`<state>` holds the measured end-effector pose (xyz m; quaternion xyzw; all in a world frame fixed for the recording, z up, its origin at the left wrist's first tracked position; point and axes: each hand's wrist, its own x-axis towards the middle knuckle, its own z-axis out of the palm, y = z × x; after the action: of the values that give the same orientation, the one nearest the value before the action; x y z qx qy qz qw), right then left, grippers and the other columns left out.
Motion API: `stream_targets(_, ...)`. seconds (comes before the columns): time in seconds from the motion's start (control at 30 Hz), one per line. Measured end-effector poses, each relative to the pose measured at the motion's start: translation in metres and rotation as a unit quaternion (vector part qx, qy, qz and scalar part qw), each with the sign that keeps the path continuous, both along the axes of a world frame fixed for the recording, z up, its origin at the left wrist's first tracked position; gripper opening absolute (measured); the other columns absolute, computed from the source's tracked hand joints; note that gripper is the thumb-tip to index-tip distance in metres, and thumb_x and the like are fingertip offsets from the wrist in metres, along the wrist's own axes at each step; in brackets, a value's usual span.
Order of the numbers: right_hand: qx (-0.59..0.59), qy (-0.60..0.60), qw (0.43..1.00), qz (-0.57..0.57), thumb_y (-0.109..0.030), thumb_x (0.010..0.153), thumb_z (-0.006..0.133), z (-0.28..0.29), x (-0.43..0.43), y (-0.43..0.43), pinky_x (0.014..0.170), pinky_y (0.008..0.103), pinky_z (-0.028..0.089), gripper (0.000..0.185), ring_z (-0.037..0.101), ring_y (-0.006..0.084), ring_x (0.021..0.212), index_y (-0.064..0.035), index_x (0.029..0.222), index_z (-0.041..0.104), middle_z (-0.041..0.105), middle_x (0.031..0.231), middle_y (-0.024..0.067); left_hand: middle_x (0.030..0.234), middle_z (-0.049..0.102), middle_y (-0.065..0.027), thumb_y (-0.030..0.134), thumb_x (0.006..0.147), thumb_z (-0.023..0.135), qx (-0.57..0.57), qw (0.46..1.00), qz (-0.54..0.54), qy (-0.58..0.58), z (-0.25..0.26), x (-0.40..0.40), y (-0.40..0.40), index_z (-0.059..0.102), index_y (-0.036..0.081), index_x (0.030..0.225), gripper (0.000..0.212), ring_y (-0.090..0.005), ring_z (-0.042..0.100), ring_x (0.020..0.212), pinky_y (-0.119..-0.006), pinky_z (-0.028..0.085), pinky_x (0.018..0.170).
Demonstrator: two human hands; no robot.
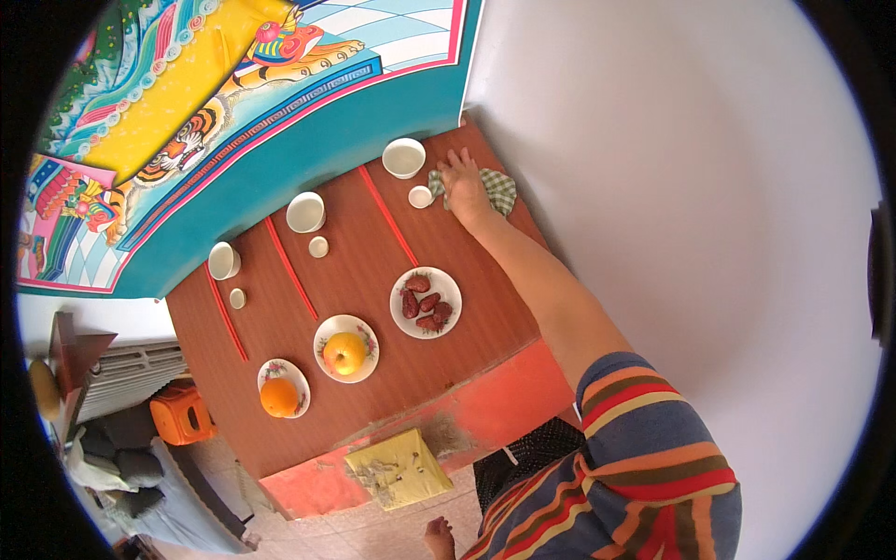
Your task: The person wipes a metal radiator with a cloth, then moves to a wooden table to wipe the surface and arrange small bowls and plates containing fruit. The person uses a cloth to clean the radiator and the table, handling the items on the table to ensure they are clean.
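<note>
My right hand [465, 185] lies over a green-and-white checked cloth [498, 190] at the far right corner of the brown wooden table [364, 280]. Its palm presses the cloth down, and its fingers point toward the back edge. Just left of that hand stand a small white cup [420, 197] and a larger white bowl [404, 158] with what looks like clear liquid. My left hand [439, 537] hangs low near the bottom edge of the view, in front of the table. Its fingers look loosely curled, and no object shows in it.
Two more bowls [306, 212] [224, 261] with small cups [318, 246] [238, 298] line the back, between red strips [290, 269]. Plates hold red dates [429, 302], an apple [345, 353] and an orange [279, 397]. A painted panel [294, 133] rises behind; a white wall [665, 175] borders the right.
</note>
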<state>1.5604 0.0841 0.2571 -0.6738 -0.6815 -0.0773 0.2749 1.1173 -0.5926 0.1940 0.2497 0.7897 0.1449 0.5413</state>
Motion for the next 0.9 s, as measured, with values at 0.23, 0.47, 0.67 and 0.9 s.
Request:
stream_targets(0.23,0.229,0.294,0.912,-0.169,0.003,0.067,0.065,0.001,-0.018,0.043,0.07,0.0422,0.045,0.009,0.057,0.0345,0.077,0.003,0.075,0.063,0.061,0.075,0.0175,0.086,0.062,-0.0123,0.005,0.086,0.051,-0.001,0.999,0.034,-0.015,0.04,0.033,0.029,0.059,-0.003,0.102,0.019,-0.0183,0.057,0.067,-0.03,0.048,0.058)
stream_targets(0.47,0.136,0.172,0.972,0.089,-0.001,0.065,0.06,-0.018,-0.005,0.067,0.069,0.0411,0.045,0.003,0.057,0.0321,0.075,-0.0034,0.067,0.06,0.061,0.075,0.0108,0.085,0.063,-0.0119,0.008,0.087,0.053,0.007,1.0,0.003,-0.005,0.037,0.032,0.027,0.059,-0.003,0.103,0.021,-0.0191,0.058,0.066,-0.03,0.048,0.058)
stream_targets(0.67,0.039,0.091,0.99,0.098,0.002,0.067,0.057,-0.005,0.007,0.077,0.074,0.0355,0.047,0.018,0.059,0.0302,0.083,-0.0072,0.078,0.067,0.064,0.082,0.0097,0.089,0.064,-0.0135,0.01,0.086,0.055,-0.011,0.998,0.062,-0.028,0.025,0.021,0.003,0.059,-0.003,0.103,0.021,-0.0194,0.061,0.069,-0.031,0.05,0.059)
stream_targets(0.9,-0.054,-0.039,0.991,0.118,-0.015,0.085,0.047,-0.005,0.004,0.049,0.101,0.0532,0.027,0.035,0.038,0.0337,0.124,-0.0096,0.119,0.053,0.047,0.13,0.0102,0.086,0.064,-0.0133,0.011,0.087,0.053,0.015,0.999,-0.048,-0.001,0.032,0.018,0.016,0.059,-0.001,0.101,0.02,-0.0196,0.061,0.067,-0.031,0.049,0.059)
